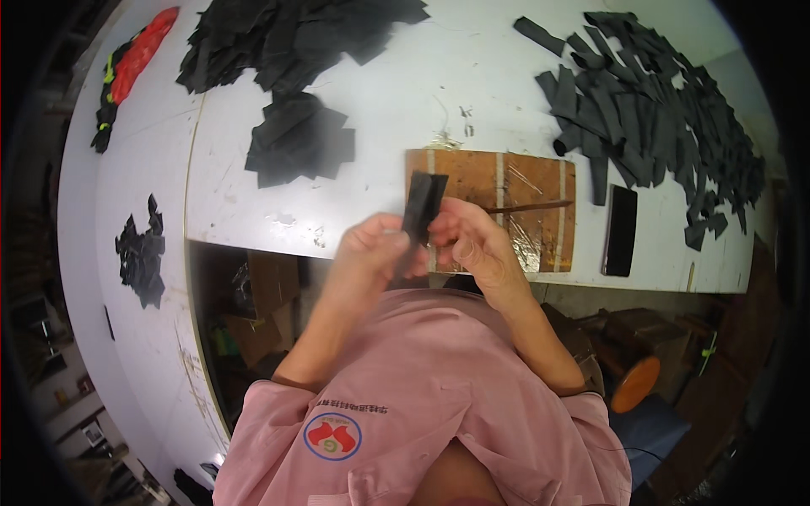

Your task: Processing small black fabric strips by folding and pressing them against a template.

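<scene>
In front of my chest, a black fabric piece (pixel 424 202) stands up between my two hands, folded lengthwise, with its top end flaring apart. My left hand (pixel 369 249) grips its left side, the thumb pressed against the cloth. On the other side, the curled fingers of my right hand (pixel 479 249) pinch the right edge lower down. Both hands are over the near edge of a brown board (pixel 538 244) crossed by pale tape strips. A thin, dark brown stick-like tool (pixel 540 206) lies across that board, just beyond my right hand.
A black phone (pixel 620 232) lies right of the board. Tubular black fabric pieces (pixel 633 118) heap at the far right. Flat black pieces (pixel 299 139) pile at the far left. Black scraps (pixel 141 260) and a red bundle (pixel 145 55) lie on the left table section.
</scene>
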The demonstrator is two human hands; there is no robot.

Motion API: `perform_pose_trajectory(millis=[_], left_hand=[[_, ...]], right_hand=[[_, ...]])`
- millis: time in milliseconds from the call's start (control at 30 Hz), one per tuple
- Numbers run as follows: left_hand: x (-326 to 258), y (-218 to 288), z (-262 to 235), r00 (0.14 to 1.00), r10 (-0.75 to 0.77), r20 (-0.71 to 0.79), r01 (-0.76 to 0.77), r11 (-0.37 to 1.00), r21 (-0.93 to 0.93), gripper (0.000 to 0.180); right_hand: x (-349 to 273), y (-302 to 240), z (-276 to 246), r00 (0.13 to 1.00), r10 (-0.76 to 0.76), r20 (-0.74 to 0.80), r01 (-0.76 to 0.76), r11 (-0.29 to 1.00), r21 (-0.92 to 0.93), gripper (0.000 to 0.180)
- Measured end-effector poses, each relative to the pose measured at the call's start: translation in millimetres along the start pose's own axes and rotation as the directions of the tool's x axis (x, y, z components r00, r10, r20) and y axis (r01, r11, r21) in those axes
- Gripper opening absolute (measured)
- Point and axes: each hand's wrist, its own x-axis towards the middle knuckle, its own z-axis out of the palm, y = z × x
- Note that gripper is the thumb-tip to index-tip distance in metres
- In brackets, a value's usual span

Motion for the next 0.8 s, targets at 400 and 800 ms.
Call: perform_pose_trajectory(millis=[400,800], left_hand=[[-1.1,-31.7,15.9,0.963,0.267,-0.028,-0.264,0.961,0.079,0.015],[16.5,53.0,58.0,0.858,-0.148,0.493,-0.453,0.234,0.86,0.012]], right_hand=[[-15.3,-15.7,-4.0,0.977,-0.136,-0.162,0.077,0.943,-0.325,0.007],[-14.6,-40.3,-25.0,0.98,0.161,0.117,-0.05,0.767,-0.639,0.018]])
